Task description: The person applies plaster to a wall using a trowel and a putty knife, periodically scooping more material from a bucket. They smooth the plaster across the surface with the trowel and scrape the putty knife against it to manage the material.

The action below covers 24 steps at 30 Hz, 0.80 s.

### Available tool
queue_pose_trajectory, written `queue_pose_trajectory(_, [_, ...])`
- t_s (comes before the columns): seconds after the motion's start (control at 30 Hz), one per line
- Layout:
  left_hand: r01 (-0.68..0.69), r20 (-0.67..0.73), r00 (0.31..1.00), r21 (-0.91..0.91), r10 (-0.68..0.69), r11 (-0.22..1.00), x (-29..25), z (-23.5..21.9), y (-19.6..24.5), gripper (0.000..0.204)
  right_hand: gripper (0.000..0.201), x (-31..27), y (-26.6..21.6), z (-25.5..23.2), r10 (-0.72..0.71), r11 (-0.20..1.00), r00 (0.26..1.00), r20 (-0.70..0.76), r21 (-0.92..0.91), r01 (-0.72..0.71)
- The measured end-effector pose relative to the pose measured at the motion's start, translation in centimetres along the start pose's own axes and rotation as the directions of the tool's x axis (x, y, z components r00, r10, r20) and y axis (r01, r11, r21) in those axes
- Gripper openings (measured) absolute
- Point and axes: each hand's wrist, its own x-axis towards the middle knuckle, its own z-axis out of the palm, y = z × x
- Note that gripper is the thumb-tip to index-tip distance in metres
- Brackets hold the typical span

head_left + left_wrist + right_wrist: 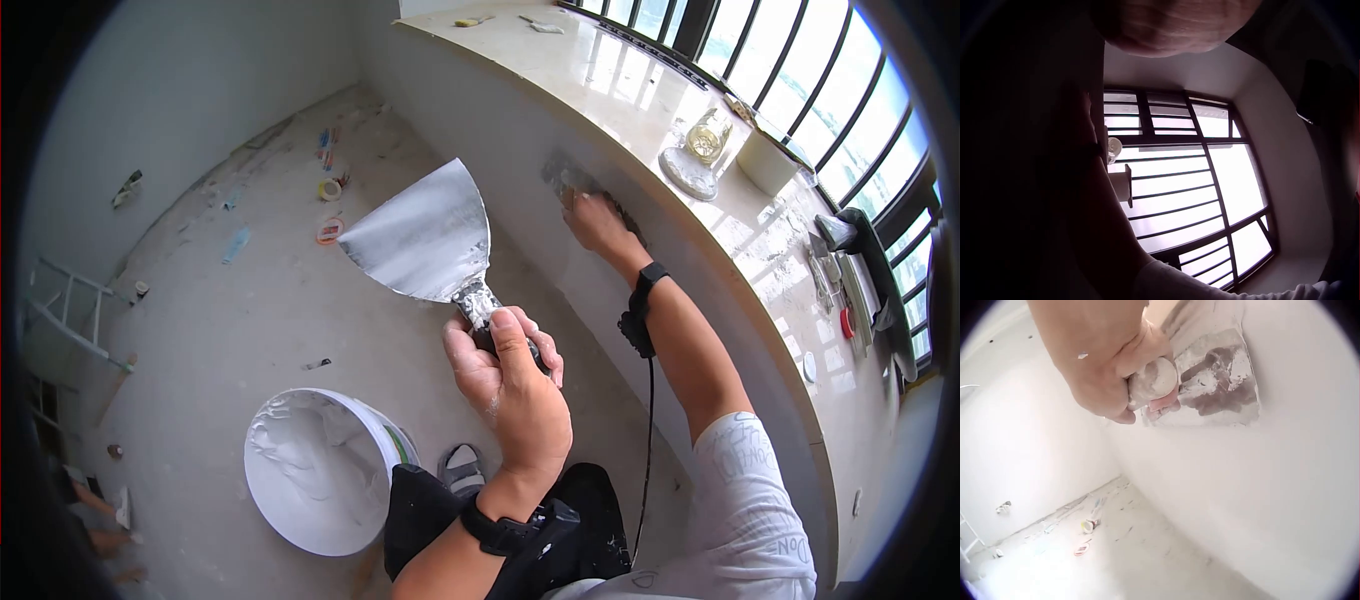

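Note:
The left hand (515,395) grips the handle of a wide putty knife (430,240), its blade raised and smeared with white paste. In the left wrist view part of a palm (1175,25) shows at the top, the knife out of sight. Against the low wall (520,130) under the sill, the right hand (603,230) holds a flat trowel. The right wrist view shows that hand (1107,362) curled round the rounded handle (1157,380), the paste-streaked trowel blade (1222,378) lying along the white wall (1222,481).
A bucket (320,480) of white paste stands on the floor, left of the person's knees. The sill (640,75) carries a glass jar (708,138), a pale container (768,165) and tools. Tape rolls (330,189) lie on the floor; a ladder (75,315) stands at far left.

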Motion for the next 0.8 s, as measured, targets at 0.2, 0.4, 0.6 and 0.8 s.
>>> queue_pose_trajectory(0.2, [-0.050, -0.079, 0.996, -0.030, 0.047, 0.998, 0.8, -0.9, 1.8, 0.020, 0.023, -8.2, 2.3, 0.3, 0.029, 0.997, 0.980, 0.196, -0.069, -0.016])
queue_pose_trajectory(0.4, [-0.052, 0.016, 0.999, 0.002, 0.052, 0.999, -0.6, 0.5, 0.5, 0.019, 0.029, -16.3, 0.7, -11.6, 0.206, 0.964, 0.977, 0.047, -0.179, -0.194])
queue_pose_trajectory(0.6, [0.013, 0.033, 0.999, -0.027, -0.012, 1.000, -1.6, 2.3, -1.8, 0.016, 0.019, -15.6, 2.2, -8.5, 0.143, 0.990, 0.985, 0.102, -0.035, -0.140])
queue_pose_trajectory(0.8, [0.033, -0.002, 0.999, -0.083, -0.033, 0.996, -2.2, 2.3, -1.3, 0.015, 0.028, -16.8, 2.7, -4.3, 0.181, 0.983, 0.934, 0.308, -0.040, -0.178])
